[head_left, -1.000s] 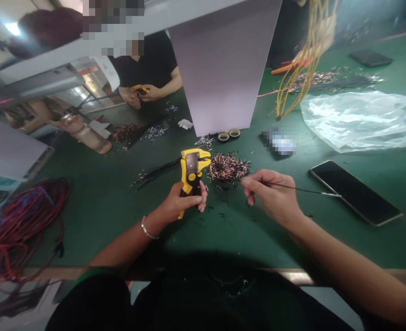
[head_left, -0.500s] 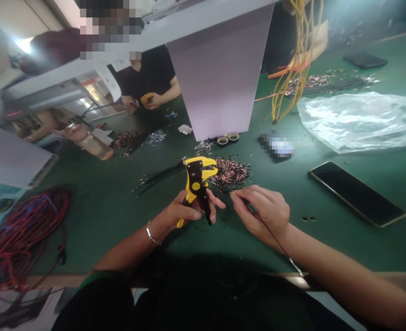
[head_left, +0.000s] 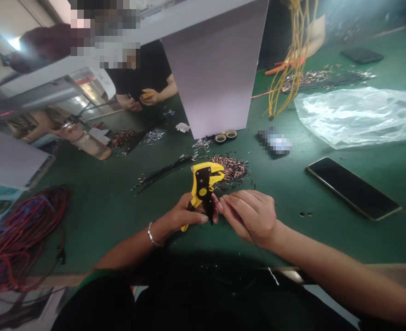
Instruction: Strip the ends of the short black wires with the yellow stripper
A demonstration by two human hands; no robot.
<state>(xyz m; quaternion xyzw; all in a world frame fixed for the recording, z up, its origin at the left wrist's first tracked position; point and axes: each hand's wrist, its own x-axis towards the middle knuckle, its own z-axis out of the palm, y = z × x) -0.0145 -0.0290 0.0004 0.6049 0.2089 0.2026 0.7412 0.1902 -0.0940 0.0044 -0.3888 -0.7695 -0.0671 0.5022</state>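
My left hand (head_left: 189, 211) is closed around the handles of a yellow and black wire stripper (head_left: 203, 184), whose jaws point right. Close by, my right hand (head_left: 253, 214) pinches a thin black wire (head_left: 247, 232) that trails back under the palm. The fingertips of both hands meet or nearly meet beside the lower handle. Behind the stripper's jaws lies a pile of short copper and black wire scraps (head_left: 233, 169). A bundle of black wires (head_left: 164, 172) is spread to the left of the stripper.
Two tape rolls (head_left: 225, 136) and small white pieces (head_left: 202, 143) sit by the upright panel (head_left: 216, 82). At right are a phone (head_left: 352, 188) and a plastic bag (head_left: 361, 117). Red and blue cables (head_left: 26, 234) heap at left. Across the table, a person's hands (head_left: 147, 97) hold something yellow.
My right hand has moved left, up to my left hand, bringing the black wire along. The stripper has shifted slightly right and down. The camera view has moved a little.
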